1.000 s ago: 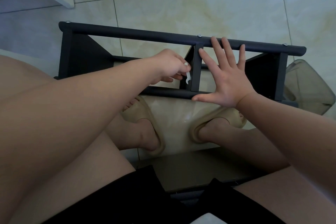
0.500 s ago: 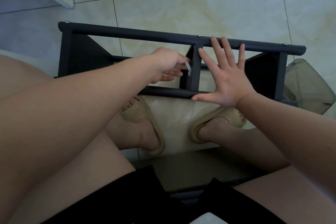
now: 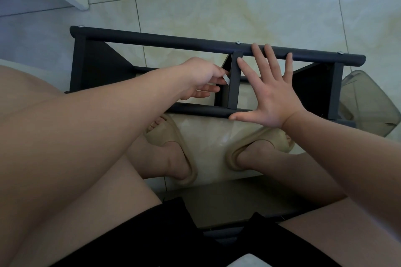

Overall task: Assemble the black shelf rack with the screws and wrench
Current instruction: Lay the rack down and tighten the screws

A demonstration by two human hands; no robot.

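Bare left hand (image 3: pixel 199 78) and right hand (image 3: pixel 271 95), bare forearms (image 3: pixel 108 119), black shorts (image 3: pixel 152 234), beige open-toed slide sandals (image 3: pixel 171 143).

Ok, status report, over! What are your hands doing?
Left hand pinches wrench at middle upright. Right hand flat on black rack. Slippers by near bar, nothing seen blocking.

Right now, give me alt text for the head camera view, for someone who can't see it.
From above, a person's left hand holds a silver wrench at the middle post of a black rack on a tiled floor. The right hand presses flat, fingers spread, across its rails. A clear bin sits by the rack's right end.
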